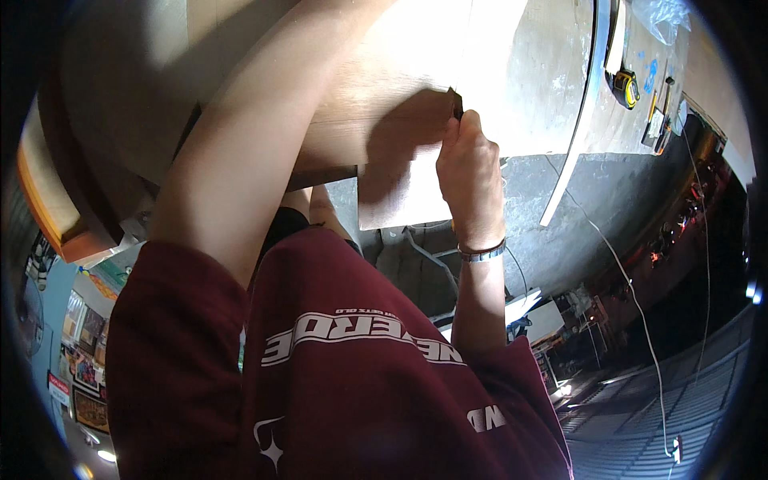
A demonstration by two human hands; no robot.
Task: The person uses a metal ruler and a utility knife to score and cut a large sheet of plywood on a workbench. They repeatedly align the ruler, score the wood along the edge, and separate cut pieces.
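Observation:
My right hand is closed around a small dark tool with a narrow, blade-like tip; its exact kind cannot be made out. The tip points away from me and meets or hovers just over a wooden board, where the hand's shadow falls. Strong light washes out the board's surface right around the tool. My left forearm stretches across the board toward the far side. Beyond the upper edge of the picture, my left hand is out of sight.
A long pale strip lies right of my right hand. Farther right are a yellow-and-black tape measure, a clear plastic bag and a few small tools. A thin cable hangs at the right. An orange-edged wooden piece stands left.

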